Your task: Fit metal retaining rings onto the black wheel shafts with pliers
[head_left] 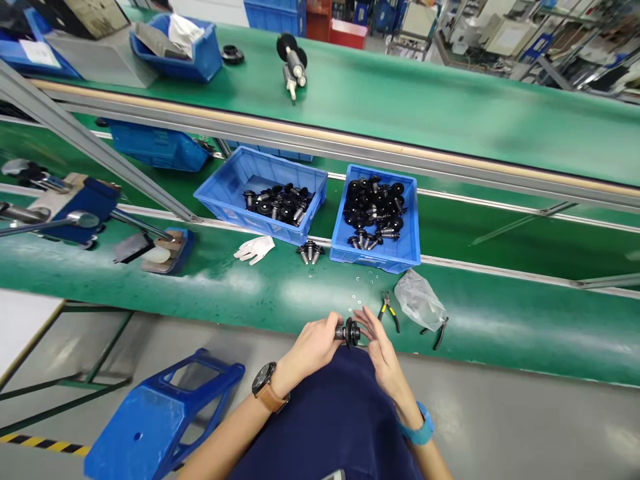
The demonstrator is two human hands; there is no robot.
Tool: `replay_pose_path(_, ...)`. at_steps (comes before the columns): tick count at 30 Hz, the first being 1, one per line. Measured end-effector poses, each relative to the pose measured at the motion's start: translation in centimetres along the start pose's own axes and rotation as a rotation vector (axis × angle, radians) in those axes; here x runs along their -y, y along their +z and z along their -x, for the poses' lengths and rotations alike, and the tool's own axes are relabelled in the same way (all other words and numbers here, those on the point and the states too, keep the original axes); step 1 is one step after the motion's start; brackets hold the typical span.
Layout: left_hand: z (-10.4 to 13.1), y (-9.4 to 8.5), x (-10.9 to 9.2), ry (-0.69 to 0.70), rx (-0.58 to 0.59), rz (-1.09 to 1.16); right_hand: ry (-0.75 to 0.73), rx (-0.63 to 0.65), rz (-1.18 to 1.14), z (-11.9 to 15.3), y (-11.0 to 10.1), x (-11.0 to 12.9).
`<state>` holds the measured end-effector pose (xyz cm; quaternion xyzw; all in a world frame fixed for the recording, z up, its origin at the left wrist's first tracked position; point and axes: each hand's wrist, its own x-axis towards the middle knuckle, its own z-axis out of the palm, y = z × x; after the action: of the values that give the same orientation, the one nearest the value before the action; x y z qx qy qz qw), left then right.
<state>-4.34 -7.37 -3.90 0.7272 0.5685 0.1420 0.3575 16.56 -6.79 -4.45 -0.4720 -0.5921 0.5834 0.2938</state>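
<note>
Close to the body, my left hand (pixel 316 343) grips the metal shaft of a small black part (pixel 352 333) with a round disc. At the disc end of that part is my right hand (pixel 379 347), its fingers apart and its fingertips beside the disc; whether they touch it is hard to tell. Beyond my hands, small light rings (pixel 353 297) are scattered on the green bench (pixel 240 293). Pliers with yellow and black handles (pixel 393 316) lie right of my hands. Several similar black parts stand in a small group (pixel 310 251) in front of the bins.
Two blue bins, left (pixel 220 208) and right (pixel 375 262), hold many black parts. A white glove (pixel 255 249), a clear plastic bag (pixel 419 299) and black-handled pliers (pixel 441 333) lie on the bench. A metal frame rail (pixel 320 133) crosses above. A blue stool (pixel 145 423) stands lower left.
</note>
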Motion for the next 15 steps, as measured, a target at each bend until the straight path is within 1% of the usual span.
replay_pose_path(1, 0.0, 0.0, -0.1, -0.021, -0.008, 0.005, 0.013, 0.042, 0.004, -0.4, -0.5, 0.2)
replay_pose_path(3, 0.1, -0.1, -0.3, -0.066, -0.035, 0.008, 0.103, 0.109, 0.023, -1.2, -1.6, 0.3)
replay_pose_path(5, 0.1, -0.2, -0.5, -0.109, -0.066, 0.013, 0.155, 0.124, 0.051, -2.1, -2.7, 0.1)
replay_pose_path(6, 0.1, -0.2, -0.6, -0.126, -0.079, 0.021, 0.138, 0.12, 0.062, -2.5, -3.1, 0.0)
replay_pose_path(8, 0.0, -0.2, -0.8, -0.15, -0.101, 0.05, 0.034, 0.129, 0.082, -3.3, -3.4, 0.3)
replay_pose_path(11, -0.4, -0.1, -1.2, -0.159, -0.136, 0.158, -0.127, 0.217, 0.106, -3.9, -2.9, 1.7)
replay_pose_path(13, -0.8, 0.2, -1.6, -0.155, -0.159, 0.275, -0.2, 0.281, 0.175, -4.1, -2.7, 2.8)
replay_pose_path(15, -1.3, 0.6, -2.1, -0.149, -0.195, 0.381, -0.249, 0.312, 0.253, -4.3, -2.8, 3.5)
